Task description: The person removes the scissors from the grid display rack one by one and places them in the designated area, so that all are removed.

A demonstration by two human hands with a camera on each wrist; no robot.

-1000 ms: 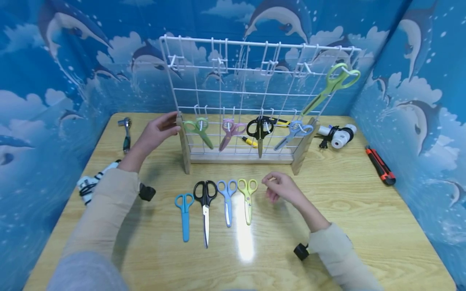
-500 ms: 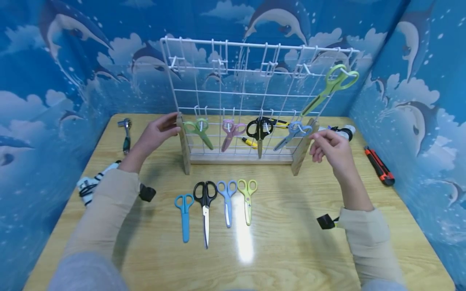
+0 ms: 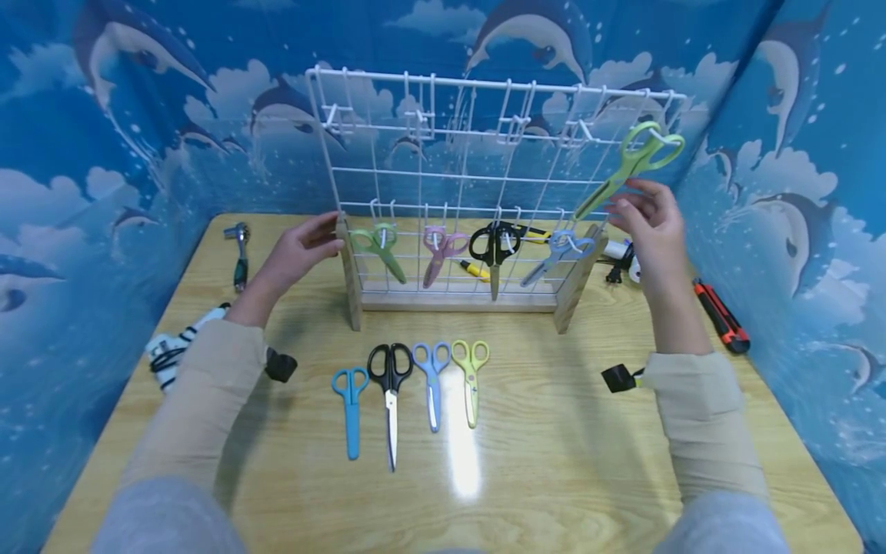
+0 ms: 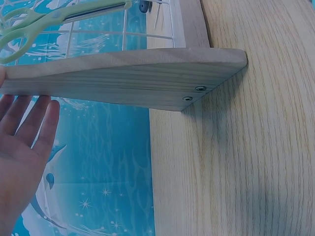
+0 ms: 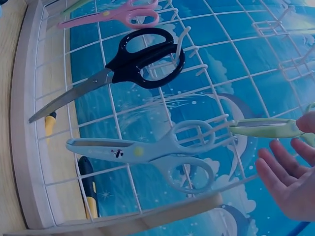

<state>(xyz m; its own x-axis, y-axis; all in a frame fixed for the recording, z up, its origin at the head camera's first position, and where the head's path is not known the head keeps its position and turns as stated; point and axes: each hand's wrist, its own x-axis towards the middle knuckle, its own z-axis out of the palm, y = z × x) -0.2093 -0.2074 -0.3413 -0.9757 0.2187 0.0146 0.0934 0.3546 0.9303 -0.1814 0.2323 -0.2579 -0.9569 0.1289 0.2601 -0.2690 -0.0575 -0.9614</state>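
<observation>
My left hand [image 3: 301, 250] holds the left wooden post [image 4: 123, 73] of a white wire rack [image 3: 457, 177], thumb in front and fingers at the back edge. My right hand [image 3: 654, 223] is raised at lime green scissors [image 3: 630, 165], which hang from the rack's top right hook. In the right wrist view its thumb overlaps these scissors, its other fingers extended below them. On the lower row hang green scissors [image 3: 379, 248], pink scissors [image 5: 115, 16], black scissors [image 5: 133, 64] and light blue scissors [image 5: 142, 147].
On the table lie teal scissors [image 3: 351, 412], large black-handled scissors [image 3: 391, 377], blue scissors [image 3: 432, 377] and yellow scissors [image 3: 471, 377]. A ratchet [image 3: 240, 258] and corded striped item [image 3: 166, 354] sit left; a red-black utility knife [image 3: 721, 315] lies right. Yellow-black tools [image 3: 476, 270] lie behind the rack.
My right hand has moved from beside the yellow scissors, right and up past the rack's right post, to the lime green scissors. My left hand has stayed at the left post.
</observation>
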